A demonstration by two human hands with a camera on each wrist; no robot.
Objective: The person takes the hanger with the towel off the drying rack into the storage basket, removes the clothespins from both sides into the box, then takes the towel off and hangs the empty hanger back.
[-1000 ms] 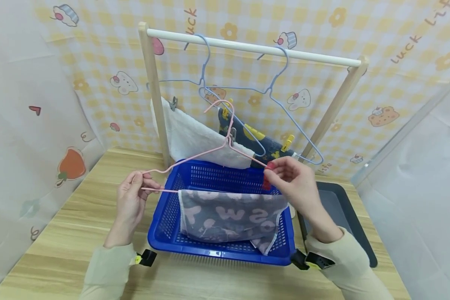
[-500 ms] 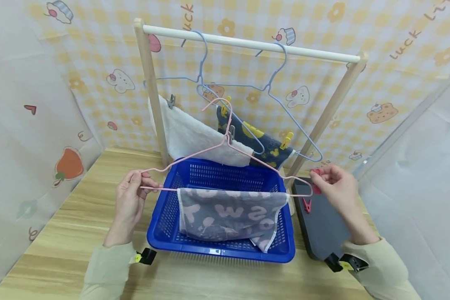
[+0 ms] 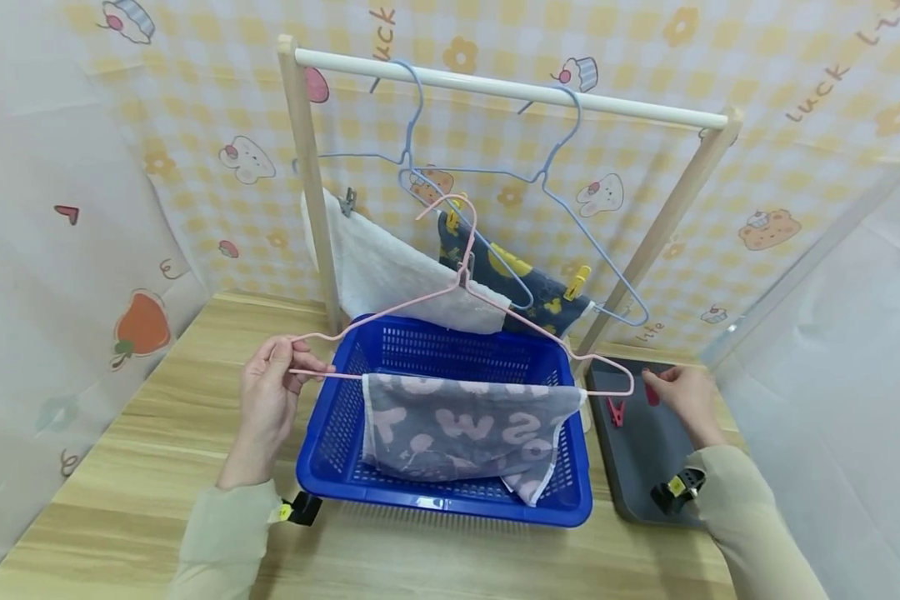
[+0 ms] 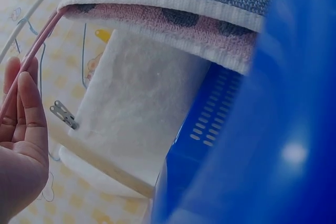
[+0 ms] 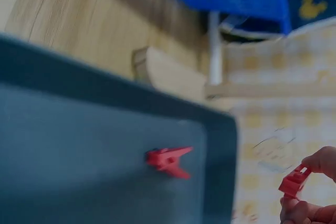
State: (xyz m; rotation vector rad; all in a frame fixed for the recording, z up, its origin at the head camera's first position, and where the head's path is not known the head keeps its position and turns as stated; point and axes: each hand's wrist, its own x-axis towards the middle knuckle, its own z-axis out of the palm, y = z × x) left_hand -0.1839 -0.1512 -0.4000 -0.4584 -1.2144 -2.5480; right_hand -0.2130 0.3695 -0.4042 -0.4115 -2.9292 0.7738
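Note:
My left hand (image 3: 270, 400) pinches the left end of a pink hanger (image 3: 420, 298), held above the blue basket (image 3: 435, 502). Over the hanger's lower bar drapes a grey towel (image 3: 465, 433) with pink letters, its lower part hanging into the basket. At the right, over the dark tray (image 3: 637, 475), my right hand (image 3: 686, 404) pinches a red clothespin (image 3: 651, 393); the right wrist view shows this clothespin (image 5: 294, 183) between thumb and fingers. Another red clothespin (image 3: 616, 412) lies in the tray, apart from the hand.
Behind the basket stands a rack with a white rail (image 3: 495, 86) and wooden posts. Two blue hangers (image 3: 547, 162) hang there, carrying a white towel (image 3: 397, 271) with grey clips and a dark towel (image 3: 525, 283) with yellow clothespins (image 3: 577, 282). A patterned curtain backs it.
My right hand has moved from the hanger's right arm to the right, over the tray, bringing the red clothespin along. My left hand still holds the hanger, almost unmoved.

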